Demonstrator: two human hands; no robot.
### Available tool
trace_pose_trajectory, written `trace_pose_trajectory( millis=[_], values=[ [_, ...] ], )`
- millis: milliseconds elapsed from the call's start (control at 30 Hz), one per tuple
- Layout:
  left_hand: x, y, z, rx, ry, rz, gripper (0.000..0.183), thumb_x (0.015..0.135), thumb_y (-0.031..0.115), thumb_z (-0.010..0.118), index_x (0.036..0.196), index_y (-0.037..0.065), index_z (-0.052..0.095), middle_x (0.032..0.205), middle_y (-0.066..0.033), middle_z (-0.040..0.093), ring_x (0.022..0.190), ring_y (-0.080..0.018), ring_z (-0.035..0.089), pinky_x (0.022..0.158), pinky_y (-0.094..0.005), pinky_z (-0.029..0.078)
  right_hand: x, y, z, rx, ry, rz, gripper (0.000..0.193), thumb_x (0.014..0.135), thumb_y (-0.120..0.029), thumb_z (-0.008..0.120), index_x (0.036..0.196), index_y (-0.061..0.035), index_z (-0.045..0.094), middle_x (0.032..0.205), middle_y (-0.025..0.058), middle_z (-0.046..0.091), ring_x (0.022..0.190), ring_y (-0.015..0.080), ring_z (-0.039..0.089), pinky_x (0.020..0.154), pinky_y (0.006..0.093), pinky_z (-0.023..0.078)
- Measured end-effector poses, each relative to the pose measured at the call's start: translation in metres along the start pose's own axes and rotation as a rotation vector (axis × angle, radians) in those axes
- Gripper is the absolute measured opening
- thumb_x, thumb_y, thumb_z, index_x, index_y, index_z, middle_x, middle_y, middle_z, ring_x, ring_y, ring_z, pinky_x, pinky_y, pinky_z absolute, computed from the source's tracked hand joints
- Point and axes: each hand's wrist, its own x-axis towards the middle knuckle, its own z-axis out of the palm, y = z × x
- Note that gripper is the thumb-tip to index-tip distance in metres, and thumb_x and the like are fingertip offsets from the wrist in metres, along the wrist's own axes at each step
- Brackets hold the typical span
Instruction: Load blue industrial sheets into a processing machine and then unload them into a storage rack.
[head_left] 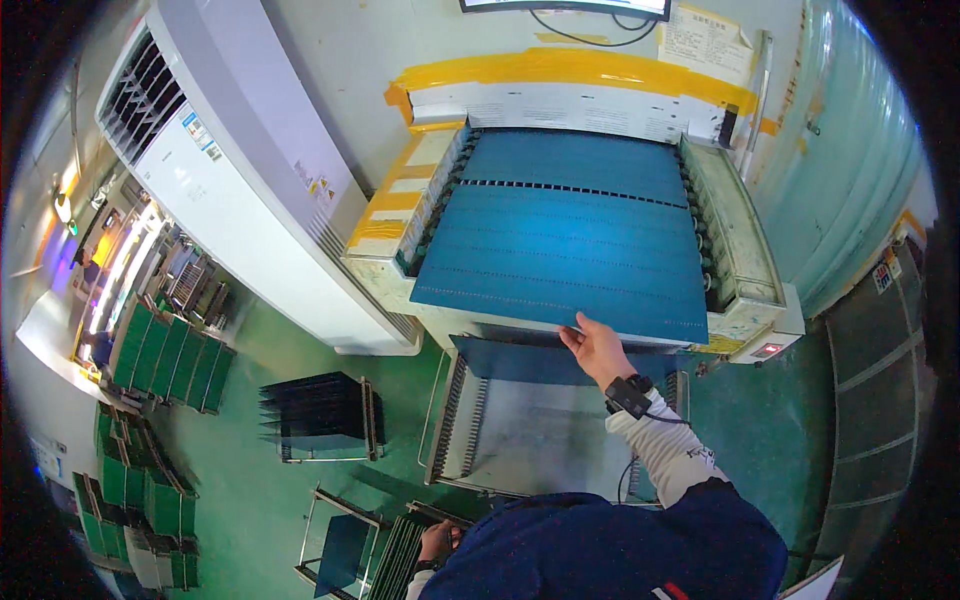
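Observation:
My right hand (597, 350) is at the near edge of a large blue flat panel (560, 260), its thumb and index finger pinching that edge. The panel lies on the roller conveyor (735, 230), overhanging its front, with rows of tiny marks across its surface. Behind it, past a narrow gap showing rollers, lies a second blue panel (570, 155). Low by my body, my left hand (438, 540) is closed beside a rack of green boards (400, 555); what its fingers hold is hidden. A dark panel (520, 362) stands in the slotted rack (540, 430) below the conveyor's front.
A tall white air conditioner (250, 190) stands left of the conveyor. On the green floor are a rack of dark panels (318, 410) and a wire rack with one blue panel (343, 550). Racks of green boards (170, 355) line the far left. A translucent curtain (850, 150) hangs right.

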Motion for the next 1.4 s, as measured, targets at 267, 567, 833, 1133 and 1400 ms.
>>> trace_pose_trajectory(
  millis=[267,567,833,1133,1400],
  values=[
    [-0.002,-0.002,0.001,0.123,-0.017,0.058,0.026,0.091,0.024,0.053,0.088,0.0,0.06,0.071,-0.0058,0.061,0.056,-0.015,0.056,0.05,-0.0279,0.046,0.01,-0.005,-0.01,-0.028,0.001,-0.003,0.017,0.088,-0.012,0.06,0.092,-0.0014,0.048,0.09,0.013,0.054,0.087,0.0287,0.06,0.078,0.0376,0.053],
    [0.012,-0.021,-0.009,0.004,-0.052,0.071,0.024,0.092,0.021,0.052,0.089,-0.001,0.06,0.07,-0.0062,0.061,0.056,-0.0147,0.057,0.048,-0.0267,0.045,0.015,-0.007,-0.009,-0.066,-0.003,-0.021,0.02,0.086,-0.014,0.063,0.093,-0.0019,0.048,0.091,0.0123,0.055,0.089,0.03,0.06,0.079,0.039,0.052],
    [-0.01,0.0,0.003,-0.046,0.023,-0.013,0.022,0.092,0.02,0.052,0.092,-0.001,0.059,0.071,-0.0069,0.06,0.055,-0.0159,0.055,0.046,-0.0276,0.044,0.017,-0.008,-0.006,-0.114,0.016,-0.012,0.019,0.087,-0.018,0.063,0.09,-0.0056,0.05,0.087,0.01,0.056,0.086,0.0265,0.06,0.076,0.0364,0.05],
    [0.002,-0.012,-0.003,0.012,-0.004,0.096,0.023,0.091,0.02,0.051,0.089,-0.001,0.059,0.068,-0.0064,0.059,0.051,-0.0161,0.053,0.045,-0.0283,0.04,0.016,-0.012,-0.004,-0.161,0.011,-0.005,0.019,0.087,-0.02,0.063,0.09,-0.0061,0.05,0.085,0.0089,0.058,0.079,0.0216,0.059,0.072,0.0332,0.049],
    [-0.017,0.006,0.004,0.346,-0.059,0.364,0.027,0.09,0.022,0.05,0.075,0.002,0.061,0.06,-0.0046,0.057,0.045,-0.0146,0.048,0.045,-0.0275,0.039,0.022,-0.014,-0.009,-0.206,0.0,-0.003,0.023,0.086,-0.028,0.064,0.089,-0.0066,0.056,0.086,0.0072,0.062,0.077,0.0181,0.059,0.072,0.0319,0.047]
  ],
)
